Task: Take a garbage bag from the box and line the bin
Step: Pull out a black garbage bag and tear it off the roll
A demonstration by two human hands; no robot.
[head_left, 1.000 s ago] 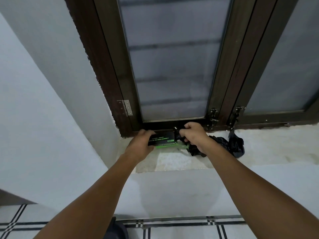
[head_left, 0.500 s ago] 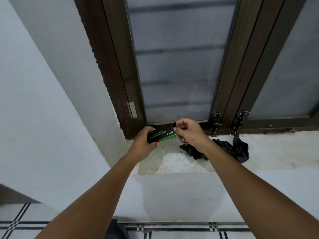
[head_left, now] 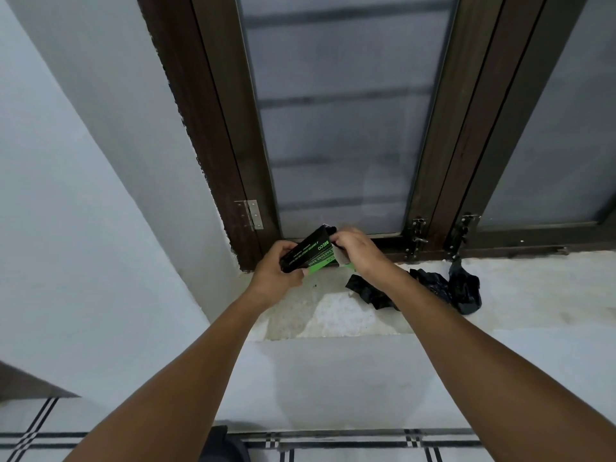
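The person is at the first step, getting a bag out of the box: the left hand (head_left: pixel 276 278) is wrapped around the lower end of the black-and-green box (head_left: pixel 308 253) and holds it tilted up off the window sill (head_left: pixel 350 315), while the right hand (head_left: pixel 358 250) is closed at the box's upper end, fingers pinched at what looks like its opening flap. Whether a bag is already between those fingers I cannot tell. Next, I'd say, comes a steady pull from that end while the left hand keeps the box from sliding. A crumpled black bag (head_left: pixel 433 291) lies loose on the sill, just beyond the right forearm and apart from both hands. The dark rounded shape at the bottom edge may be the bin (head_left: pixel 223 445), on the floor between the arms, well apart from the box.
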